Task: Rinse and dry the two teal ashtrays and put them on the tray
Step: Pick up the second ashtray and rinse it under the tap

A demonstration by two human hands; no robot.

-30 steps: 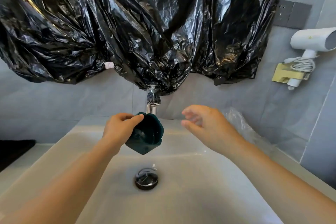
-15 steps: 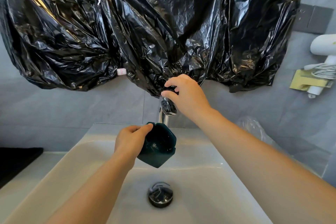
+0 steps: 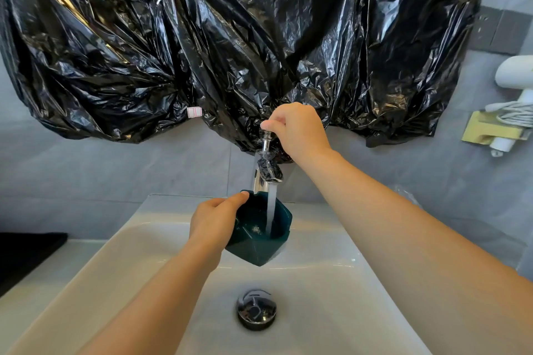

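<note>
**One ashtray under one running tap**

One black plastic sheet (image 3: 230,52) hangs across the wall from 9 through 12 to 2 o'clock. One white basin (image 3: 331,311) fills the field at 6 o'clock. Two hands appear. The left hand (image 3: 213,222), at centre, grips one teal ashtray (image 3: 259,242) by its rim and holds it tilted above the basin. The right hand (image 3: 297,130), toward 12 o'clock from it, has its fingers curled round the tap handle (image 3: 265,135). One white hair dryer (image 3: 516,75) sits at 3 o'clock. One tap (image 3: 266,174) sends one stream of water (image 3: 270,210) into the ashtray. One drain plug (image 3: 256,310) lies at 6 o'clock.
</note>
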